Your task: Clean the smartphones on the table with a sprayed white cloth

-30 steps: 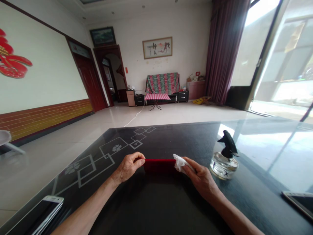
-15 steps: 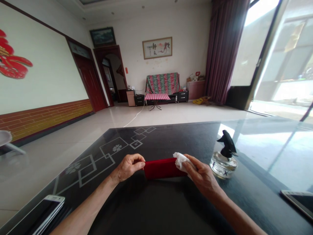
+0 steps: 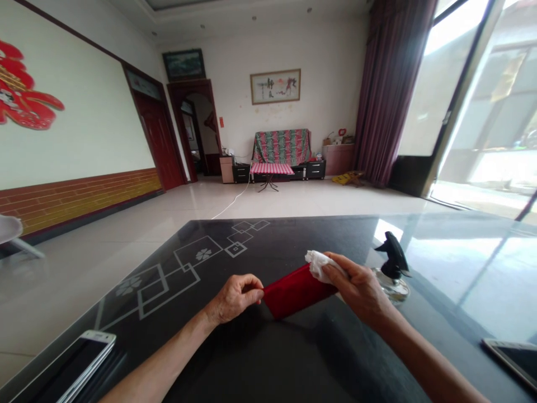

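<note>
A flat red rectangular item (image 3: 296,291), perhaps a case or wallet, is held tilted above the dark table (image 3: 235,364), its right end higher. My left hand (image 3: 238,296) pinches its left upper corner between thumb and fingers. At the other end, my right hand (image 3: 356,282) is closed on a crumpled white tissue (image 3: 321,265), pressing it against the red item's upper right part. Just behind my right hand stands a clear spray bottle (image 3: 393,280) with a black trigger head, its base partly hidden by the hand.
A white-edged phone (image 3: 79,364) lies at the table's left front, and another phone (image 3: 514,358) at the right edge. A folding table with a striped cloth (image 3: 272,168) stands across the room. Window light reflects on the right of the tabletop.
The red item has gone from nearly level to tilted, its right end raised. My right hand with the tissue has moved up and right; my left hand has shifted slightly right and down.
</note>
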The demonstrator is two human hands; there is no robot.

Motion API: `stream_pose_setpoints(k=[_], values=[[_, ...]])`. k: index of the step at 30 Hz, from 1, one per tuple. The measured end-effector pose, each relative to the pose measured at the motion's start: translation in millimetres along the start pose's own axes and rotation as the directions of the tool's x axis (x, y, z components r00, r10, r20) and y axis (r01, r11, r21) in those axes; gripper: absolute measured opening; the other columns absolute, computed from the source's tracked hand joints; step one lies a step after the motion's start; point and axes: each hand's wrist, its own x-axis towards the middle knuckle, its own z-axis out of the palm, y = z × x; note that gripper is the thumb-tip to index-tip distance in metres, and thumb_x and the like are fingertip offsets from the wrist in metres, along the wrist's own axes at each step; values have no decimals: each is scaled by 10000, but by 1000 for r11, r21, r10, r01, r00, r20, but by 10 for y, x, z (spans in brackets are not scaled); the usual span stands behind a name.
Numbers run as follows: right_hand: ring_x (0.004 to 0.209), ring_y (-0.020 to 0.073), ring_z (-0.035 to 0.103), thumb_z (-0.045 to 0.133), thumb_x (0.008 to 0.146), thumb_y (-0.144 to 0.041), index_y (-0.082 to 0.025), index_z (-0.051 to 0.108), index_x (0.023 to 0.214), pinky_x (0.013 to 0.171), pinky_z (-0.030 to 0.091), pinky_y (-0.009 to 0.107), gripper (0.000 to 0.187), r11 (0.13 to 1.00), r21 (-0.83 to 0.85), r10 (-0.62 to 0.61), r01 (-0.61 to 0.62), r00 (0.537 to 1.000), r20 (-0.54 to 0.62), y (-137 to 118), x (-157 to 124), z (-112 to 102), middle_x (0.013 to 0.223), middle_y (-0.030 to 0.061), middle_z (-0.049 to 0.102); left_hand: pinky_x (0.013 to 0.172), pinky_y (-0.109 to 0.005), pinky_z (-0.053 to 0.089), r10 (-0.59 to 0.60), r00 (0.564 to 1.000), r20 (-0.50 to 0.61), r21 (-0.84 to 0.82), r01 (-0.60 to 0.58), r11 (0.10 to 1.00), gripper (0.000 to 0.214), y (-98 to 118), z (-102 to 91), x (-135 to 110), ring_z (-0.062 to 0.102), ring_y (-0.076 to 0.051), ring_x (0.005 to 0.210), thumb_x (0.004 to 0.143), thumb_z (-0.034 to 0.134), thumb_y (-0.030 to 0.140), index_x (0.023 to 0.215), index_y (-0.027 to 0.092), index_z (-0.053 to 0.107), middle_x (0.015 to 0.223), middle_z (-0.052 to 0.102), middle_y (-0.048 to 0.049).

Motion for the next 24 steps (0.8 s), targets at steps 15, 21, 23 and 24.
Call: stream_pose_setpoints(k=[15,21,23,24], values=[[699,139,588,476,891,-239,-186,665,1008,620,445,234,229,959,-85,-248,270,946,211,-529,323,289,836,29,626,584,-198,407,108,987,-123,97,-96,991,119,314,-228,19,546,-116,646,759,676,269,785,156,703,711,623,8],[715,139,585,474,900,-223,-210,657,1033,638,440,239,227,956,-82,-256,283,936,243,-564,351,339,848,19,616,585,-206,413,182,968,-171,36,-179,983,114,562,-127,94,542,-118,643,721,725,254,768,150,715,716,589,3],[716,135,584,474,900,-211,-214,657,1017,647,436,239,217,952,-76,-271,297,930,249,-578,356,376,847,14,615,579,-209,403,202,959,-197,40,-198,979,113,587,-124,117,536,-118,638,719,725,254,762,149,725,709,583,2],[718,133,584,475,898,-200,-215,656,1014,652,434,239,216,949,-72,-281,307,926,252,-585,358,394,850,12,615,577,-210,400,208,956,-205,37,-205,978,117,592,-124,127,534,-118,636,717,726,255,761,147,730,706,580,1]])
